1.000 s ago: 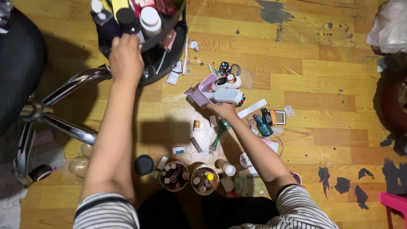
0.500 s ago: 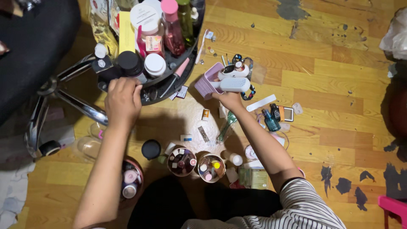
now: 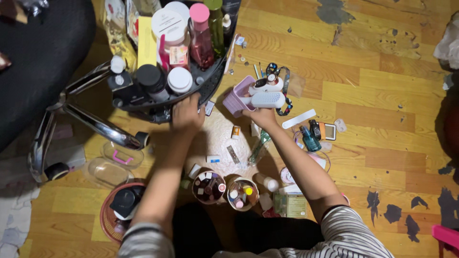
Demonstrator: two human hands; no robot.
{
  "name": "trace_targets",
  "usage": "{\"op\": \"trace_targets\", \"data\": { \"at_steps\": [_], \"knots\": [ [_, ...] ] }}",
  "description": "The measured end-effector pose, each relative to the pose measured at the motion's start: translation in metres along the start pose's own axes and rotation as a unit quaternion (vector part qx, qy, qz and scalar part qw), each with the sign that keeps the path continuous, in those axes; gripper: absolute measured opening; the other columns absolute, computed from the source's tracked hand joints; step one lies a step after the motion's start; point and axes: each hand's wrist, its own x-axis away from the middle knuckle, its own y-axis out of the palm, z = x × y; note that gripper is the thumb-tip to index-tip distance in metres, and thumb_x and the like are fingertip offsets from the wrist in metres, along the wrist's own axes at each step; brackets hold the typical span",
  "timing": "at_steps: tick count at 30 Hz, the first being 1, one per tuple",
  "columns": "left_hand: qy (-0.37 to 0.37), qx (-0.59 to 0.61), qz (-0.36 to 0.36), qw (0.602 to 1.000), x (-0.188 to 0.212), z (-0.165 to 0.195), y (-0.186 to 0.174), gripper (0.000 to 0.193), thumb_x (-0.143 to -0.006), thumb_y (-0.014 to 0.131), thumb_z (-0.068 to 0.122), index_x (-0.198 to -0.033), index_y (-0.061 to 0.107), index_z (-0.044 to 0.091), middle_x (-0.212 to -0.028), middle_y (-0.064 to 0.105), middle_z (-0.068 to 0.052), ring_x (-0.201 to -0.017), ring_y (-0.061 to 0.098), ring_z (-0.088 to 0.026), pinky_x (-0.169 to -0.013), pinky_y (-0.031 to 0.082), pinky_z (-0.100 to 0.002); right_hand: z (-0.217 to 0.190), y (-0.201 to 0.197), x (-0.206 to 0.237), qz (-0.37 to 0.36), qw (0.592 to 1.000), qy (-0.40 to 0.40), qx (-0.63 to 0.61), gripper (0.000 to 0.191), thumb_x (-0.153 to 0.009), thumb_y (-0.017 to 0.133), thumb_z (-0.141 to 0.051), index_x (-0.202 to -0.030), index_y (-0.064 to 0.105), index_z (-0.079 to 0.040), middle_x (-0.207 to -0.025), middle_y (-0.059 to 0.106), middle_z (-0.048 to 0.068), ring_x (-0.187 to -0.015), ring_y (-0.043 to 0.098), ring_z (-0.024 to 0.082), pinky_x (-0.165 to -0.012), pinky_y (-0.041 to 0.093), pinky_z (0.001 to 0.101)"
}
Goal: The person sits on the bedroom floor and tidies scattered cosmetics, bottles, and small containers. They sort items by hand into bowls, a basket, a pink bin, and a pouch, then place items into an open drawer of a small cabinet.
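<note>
Fingers of the left hand [image 3: 187, 113] curl over the near rim of the dark round tray [image 3: 210, 82], pressed together on its edge at about 6 o'clock of the tray; fingertips are hidden under the rim, so exact grip can't be told. Tray is packed: white-capped jar [image 3: 180, 79] and black-capped jar [image 3: 149, 76] just at 11 o'clock of the hand, pink-capped bottle [image 3: 201, 38] and big white-lidded tub [image 3: 169, 23] further up at 12. Chrome chair base [image 3: 95, 125] with its caster sits at 9 o'clock, close to the tray edge, so little room on that side. Clear plastic lids [image 3: 112, 162] and a red basket [image 3: 107, 217] lie at 7 o'clock by the left forearm. Between the forearms: small bare patch of floor with a few tiny tubes, then two round cups of small items [image 3: 209, 187] and [image 3: 242, 194] near the body at 6. Right hand [image 3: 262, 114] grips the white comb-like brush [image 3: 267, 99], fingers wrapped under it, thumb side hidden; brush touches a lilac plastic box [image 3: 236, 98] at its 9 o'clock and a small white device [image 3: 267, 86] at 12. Teal bottle [image 3: 310, 138] and nail file [image 3: 299, 118] lie at 3 o'clock, near but apart. Wood floor [image 3: 382, 95] beyond, at 2–3 o'clock, is open.
</note>
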Motion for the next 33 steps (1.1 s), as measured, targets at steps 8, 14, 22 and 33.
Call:
{"op": "trace_targets", "data": {
  "at_steps": [8, 14, 22, 33],
  "knots": [
    [-0.096, -0.137, -0.192, 0.967, -0.067, -0.021, 0.079, 0.048, -0.084, 0.074, 0.036, -0.119, 0.067, 0.002, -0.109, 0.067, -0.022, -0.101, 0.063, -0.043, -0.088, 0.048, -0.054, -0.009, -0.007, -0.007, -0.029, 0.99, 0.117, -0.071, 0.06, -0.069, 0.085, -0.021, -0.125, 0.065, -0.012, -0.11, 0.071, 0.004, -0.096, 0.068, 0.016, -0.083, 0.057, 0.033],
    [-0.104, -0.118, -0.224, 0.962, -0.089, -0.025, 0.086, 0.042, -0.087, 0.074, 0.038, -0.111, 0.069, 0.004, -0.102, 0.069, -0.021, -0.096, 0.065, -0.042, -0.084, 0.051, -0.052, 0.01, -0.004, -0.027, -0.027, 0.997, -0.034, -0.056, 0.057, -0.076, 0.087, -0.023, -0.128, 0.067, -0.008, -0.123, 0.071, 0.006, -0.111, 0.067, 0.019, -0.098, 0.054, 0.0322],
    [-0.045, 0.116, 0.035, 0.992, -0.016, -0.046, 0.043, 0.037, -0.09, 0.074, 0.041, -0.101, 0.072, 0.006, -0.094, 0.072, -0.019, -0.089, 0.069, -0.041, -0.078, 0.055, -0.05, 0.002, 0.042, -0.087, -0.089, 0.988, 0.115, -0.054, 0.053, -0.081, 0.085, -0.028, -0.127, 0.068, -0.011, -0.102, 0.075, 0.006, -0.087, 0.071, 0.019, -0.079, 0.059, 0.0332],
    [-0.229, 0.074, 0.02, 0.97, 0.051, -0.093, 0.025, 0.041, -0.078, 0.081, 0.033, -0.1, 0.067, 0.001, -0.086, 0.07, -0.023, -0.081, 0.068, -0.045, -0.071, 0.055, -0.051, -0.027, 0.125, -0.161, -0.007, 0.999, -0.013, -0.048, 0.028, -0.079, 0.087, -0.024, -0.087, 0.07, -0.004, -0.084, 0.072, 0.007, -0.078, 0.069, 0.019, -0.072, 0.055, 0.036]
  ]
}}
